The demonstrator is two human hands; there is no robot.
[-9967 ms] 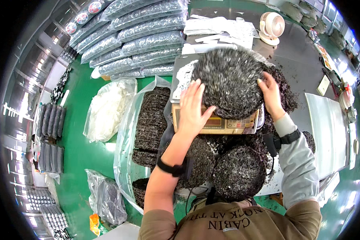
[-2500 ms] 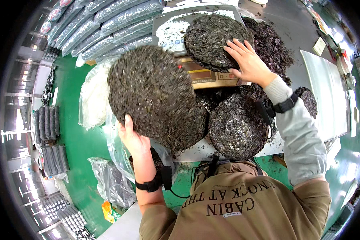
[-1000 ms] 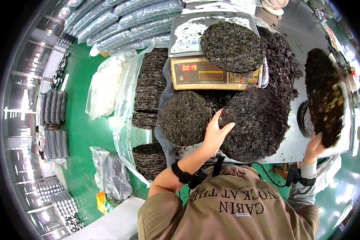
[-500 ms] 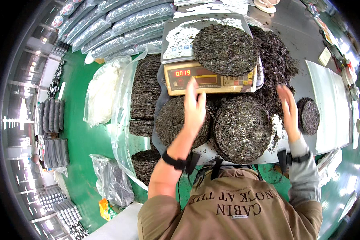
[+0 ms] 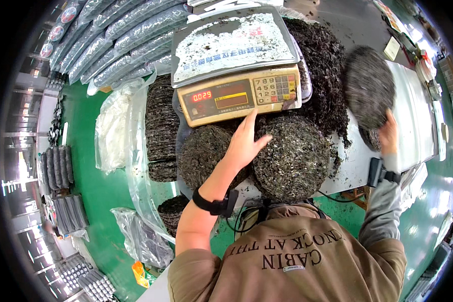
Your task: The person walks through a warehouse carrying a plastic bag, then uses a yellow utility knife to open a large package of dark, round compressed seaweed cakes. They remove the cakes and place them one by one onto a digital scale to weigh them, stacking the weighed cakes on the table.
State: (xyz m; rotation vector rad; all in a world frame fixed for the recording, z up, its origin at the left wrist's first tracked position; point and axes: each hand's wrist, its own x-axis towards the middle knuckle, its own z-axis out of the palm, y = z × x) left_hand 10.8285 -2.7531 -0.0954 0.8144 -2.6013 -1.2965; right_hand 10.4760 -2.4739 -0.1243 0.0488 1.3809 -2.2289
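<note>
My right hand (image 5: 388, 135) grips the near edge of a round, dark disc of dried seaweed (image 5: 370, 85), which is smeared by motion at the right. Under it, a second seaweed disc on the table (image 5: 370, 140) is mostly hidden. My left hand (image 5: 244, 143) holds nothing; its fingers are stretched out, thumb apart, close to the front of a digital scale (image 5: 236, 100). The scale's pan is bare of discs and its red display is lit. Below that hand are a left seaweed disc (image 5: 204, 151) and a larger right one (image 5: 292, 158).
Loose dark seaweed (image 5: 317, 65) is heaped along the scale's right side. A white board (image 5: 412, 110) lies at the right. Left of the scale, rows of seaweed discs (image 5: 161, 121) stand in a clear plastic bag (image 5: 136, 151). Filled clear bags (image 5: 146, 35) are piled at the far left.
The seaweed disc has left the scale's pan and is now in my right hand at the right. My left hand stays near the scale's front. The whole view has shifted somewhat.
</note>
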